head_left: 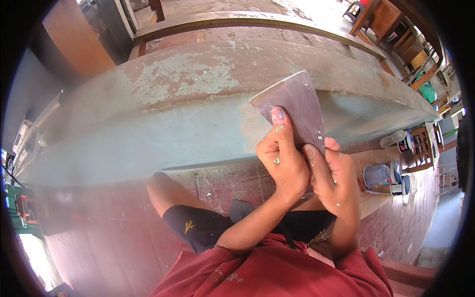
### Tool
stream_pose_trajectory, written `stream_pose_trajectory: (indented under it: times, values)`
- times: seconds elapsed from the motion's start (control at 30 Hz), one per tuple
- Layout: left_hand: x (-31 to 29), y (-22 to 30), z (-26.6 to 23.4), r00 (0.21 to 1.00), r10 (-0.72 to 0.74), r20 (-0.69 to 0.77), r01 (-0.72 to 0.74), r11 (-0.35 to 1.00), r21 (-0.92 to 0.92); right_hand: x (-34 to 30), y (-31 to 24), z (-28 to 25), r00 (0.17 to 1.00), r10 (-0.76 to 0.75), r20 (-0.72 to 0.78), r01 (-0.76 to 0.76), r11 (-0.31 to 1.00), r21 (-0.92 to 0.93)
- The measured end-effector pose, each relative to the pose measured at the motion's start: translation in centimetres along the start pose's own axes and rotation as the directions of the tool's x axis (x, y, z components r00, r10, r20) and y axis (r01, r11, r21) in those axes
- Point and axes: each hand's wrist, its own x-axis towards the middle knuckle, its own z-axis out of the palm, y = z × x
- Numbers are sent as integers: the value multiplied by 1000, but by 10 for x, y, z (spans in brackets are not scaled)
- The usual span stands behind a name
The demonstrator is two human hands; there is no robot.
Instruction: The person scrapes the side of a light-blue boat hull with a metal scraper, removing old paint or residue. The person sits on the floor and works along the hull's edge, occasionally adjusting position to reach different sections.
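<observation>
Both of my hands hold a flat, grey-purple putty scraper (pixel 299 99) up in front of the low wall. Its wide end points up and away from me, with a pale, worn edge. My left hand (pixel 284 163) is closed on it, the thumb pressed flat against its face. Close beside, my right hand (pixel 336 180) grips its narrow lower end between thumb and fingers. Whitish crumbs stick to my fingers and to the blade. Behind it, the low wall (pixel 198 136) has a light blue face, and its brownish top shows a patch of peeling paint (pixel 183 74).
Paint-stained buckets (pixel 377 175) stand on cardboard at the right, near a clear plastic bottle (pixel 392 139). A dark grey piece (pixel 239 210) lies between my legs. Beyond the wall runs a long wooden beam (pixel 247 20); brown wooden furniture (pixel 383 17) stands far right.
</observation>
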Motion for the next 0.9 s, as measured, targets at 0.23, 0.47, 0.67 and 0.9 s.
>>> stream_pose_trajectory:
  times: [0.23,0.47,0.67,0.9]
  values:
    - [4,21,6,989,18,-144,-46,980,-191,10,3,13,946,-318,-56,302,934,-190]
    - [4,0,-3,995,71,-66,-77,992,-103,-1,11,11,990,-132,-42,127,987,-101]
    - [1,4,-16,993,110,-32,-108,991,75,-5,12,20,996,-64,-62,64,998,-3]
    - [5,21,-24,982,190,-27,-183,971,151,-11,34,46,998,-29,-62,38,988,153]
